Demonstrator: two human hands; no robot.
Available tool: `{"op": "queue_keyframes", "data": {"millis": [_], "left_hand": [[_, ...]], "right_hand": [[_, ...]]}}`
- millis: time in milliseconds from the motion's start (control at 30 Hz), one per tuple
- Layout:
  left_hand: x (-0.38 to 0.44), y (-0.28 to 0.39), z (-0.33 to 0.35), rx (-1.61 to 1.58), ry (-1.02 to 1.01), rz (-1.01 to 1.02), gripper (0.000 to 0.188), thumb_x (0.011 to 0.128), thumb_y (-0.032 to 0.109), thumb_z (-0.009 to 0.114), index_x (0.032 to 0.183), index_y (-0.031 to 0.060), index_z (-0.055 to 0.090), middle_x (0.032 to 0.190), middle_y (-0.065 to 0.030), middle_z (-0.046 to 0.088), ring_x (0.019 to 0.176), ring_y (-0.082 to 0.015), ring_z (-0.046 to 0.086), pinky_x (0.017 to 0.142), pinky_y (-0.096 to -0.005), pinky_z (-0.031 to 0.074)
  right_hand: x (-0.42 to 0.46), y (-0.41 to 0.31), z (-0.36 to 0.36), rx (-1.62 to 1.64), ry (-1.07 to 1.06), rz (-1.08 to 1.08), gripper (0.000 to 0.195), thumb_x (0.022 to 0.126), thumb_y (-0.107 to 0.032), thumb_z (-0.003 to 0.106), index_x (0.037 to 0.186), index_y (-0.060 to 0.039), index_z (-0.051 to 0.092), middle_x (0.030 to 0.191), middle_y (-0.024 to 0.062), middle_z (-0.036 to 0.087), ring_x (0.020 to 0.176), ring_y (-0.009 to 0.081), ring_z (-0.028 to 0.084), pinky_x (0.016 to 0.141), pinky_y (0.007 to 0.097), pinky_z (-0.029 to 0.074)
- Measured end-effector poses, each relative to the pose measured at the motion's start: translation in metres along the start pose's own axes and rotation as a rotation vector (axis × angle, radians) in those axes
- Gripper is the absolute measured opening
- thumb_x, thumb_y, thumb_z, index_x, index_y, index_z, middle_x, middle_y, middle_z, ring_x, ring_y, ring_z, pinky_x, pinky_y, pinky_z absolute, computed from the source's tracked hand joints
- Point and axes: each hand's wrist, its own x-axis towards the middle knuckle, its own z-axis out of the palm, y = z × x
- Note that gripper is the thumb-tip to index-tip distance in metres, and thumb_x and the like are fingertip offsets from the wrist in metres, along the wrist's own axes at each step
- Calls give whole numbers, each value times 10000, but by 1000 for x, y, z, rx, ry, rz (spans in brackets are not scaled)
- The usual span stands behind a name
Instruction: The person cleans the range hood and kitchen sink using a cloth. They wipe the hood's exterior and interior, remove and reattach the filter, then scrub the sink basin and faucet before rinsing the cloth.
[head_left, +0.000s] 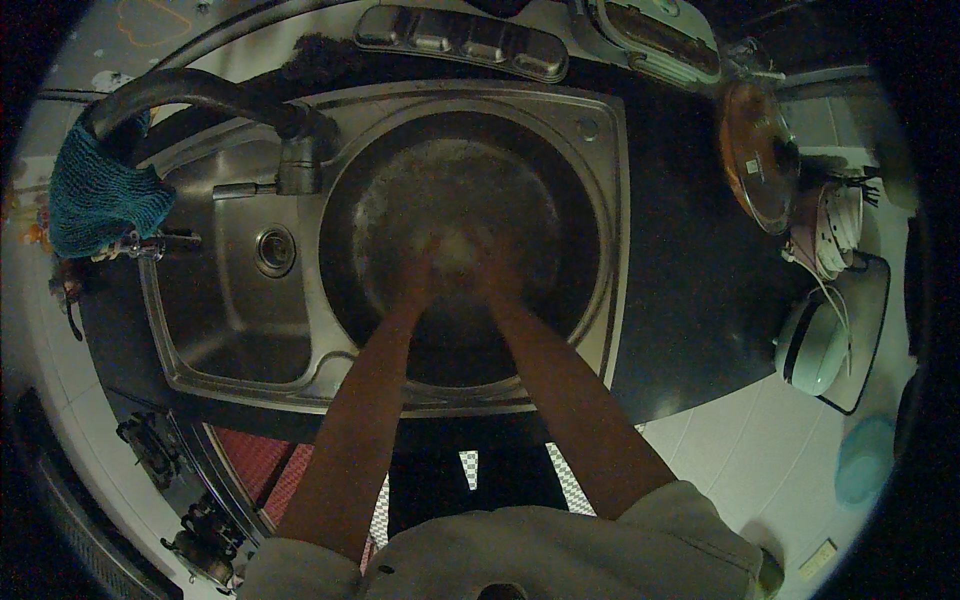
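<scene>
Both of my forearms reach down into a large dark round basin set in the steel sink. My left hand and my right hand are near each other by the middle of the basin, blurred and dim. A pale, hazy patch shows between them; whether it is an object, foam or murky water I cannot tell. The fingers are too unclear to show if they grip anything.
Left of the basin is a smaller rectangular sink bowl with a drain. A black faucet stands behind it, a teal knitted cloth at far left. A metal tray lies behind; a glass lid and rice cooker are right.
</scene>
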Motion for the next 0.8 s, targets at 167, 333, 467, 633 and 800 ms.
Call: {"op": "queue_keyframes", "data": {"millis": [167,333,467,633,800], "left_hand": [[11,-38,28,-228,5,151,623,814,232,544,1349,146,237,1314,-180,337,1158,-333,386,991,-438,295],[1,-2,1,-1401,-301,-146,574,783,263,584,1279,111,339,1238,-145,420,1105,-286,436,946,-403,342],[-22,25,-50,-1620,-391,50,545,758,288,617,1223,82,422,1177,-118,486,1063,-249,476,910,-376,380],[-40,40,-53,-1717,-248,596,509,752,312,631,1172,65,485,1103,-87,550,990,-214,528,845,-347,431],[-25,30,-18,-1711,-220,-173,586,795,419,565,1245,73,418,1147,-109,509,987,-251,518,804,-433,436]], "right_hand": [[9,-30,-16,265,-179,241,652,680,-296,683,1255,-151,412,1315,221,295,1174,401,344,900,482,380],[-19,-74,-6,252,311,-49,413,743,-249,596,1095,-47,520,1061,222,543,1001,355,519,826,424,435],[-40,-115,-84,393,-131,-29,346,760,-225,560,1069,-71,531,1020,203,557,905,359,550,760,451,441],[-39,-105,-59,307,-39,-269,269,769,-245,558,1004,-112,549,931,165,590,811,338,580,659,435,465],[11,-20,55,109,16,-128,286,803,-311,509,999,-106,552,938,148,600,803,326,588,689,434,467]]}}
